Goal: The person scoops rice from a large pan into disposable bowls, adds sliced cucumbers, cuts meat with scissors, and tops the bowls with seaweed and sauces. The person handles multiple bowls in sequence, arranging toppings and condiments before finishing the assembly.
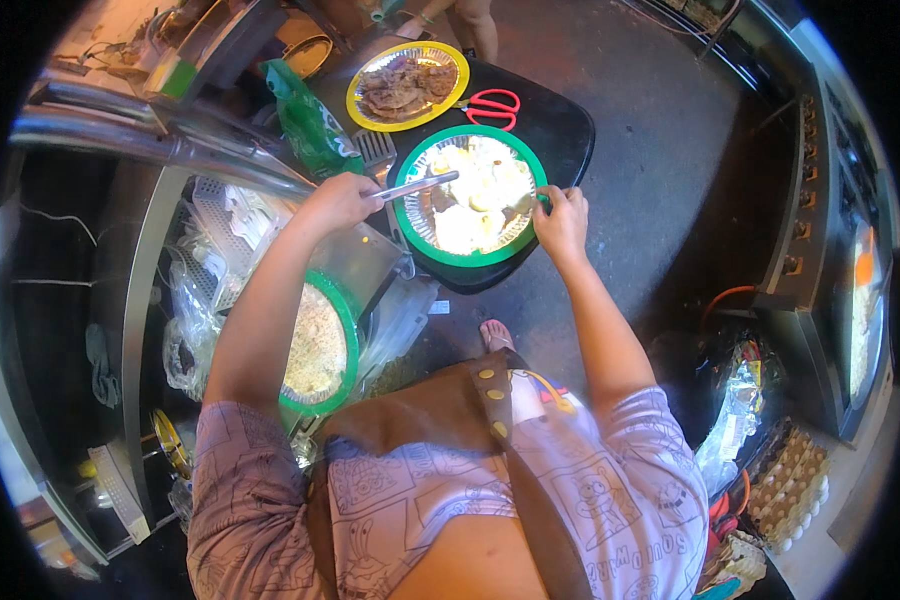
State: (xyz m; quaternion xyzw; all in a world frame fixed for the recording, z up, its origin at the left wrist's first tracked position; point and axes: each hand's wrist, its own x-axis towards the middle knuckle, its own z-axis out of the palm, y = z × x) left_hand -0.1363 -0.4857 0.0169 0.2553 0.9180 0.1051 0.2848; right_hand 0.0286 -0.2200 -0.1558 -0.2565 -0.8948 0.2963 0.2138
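In my left hand (pixel 345 203) is a pair of metal tongs (pixel 420 186), its tips reaching over a round, green-rimmed tray (pixel 460 260). The tray has a shiny foil-like lining and holds bright fried eggs (pixel 475 222), partly washed out by glare. My right hand (pixel 562 225) pinches the tray's right rim between thumb and fingers. Under the tray is a black table (pixel 562 130). A slotted metal spatula (pixel 377 152) lies beside the tray, near my left hand. Behind it are red-handled scissors (pixel 492 108) and a yellow plate (pixel 360 112) of cooked meat slices (pixel 407 85).
A green plastic bag (pixel 305 120) sits left of the yellow plate. Below my left forearm stands a green-rimmed container (pixel 348 340) of rice-like food. Another person's arm and leg (pixel 475 25) show beyond the table. Cooking equipment (pixel 805 220) lines the right, with egg trays (pixel 790 475) below.
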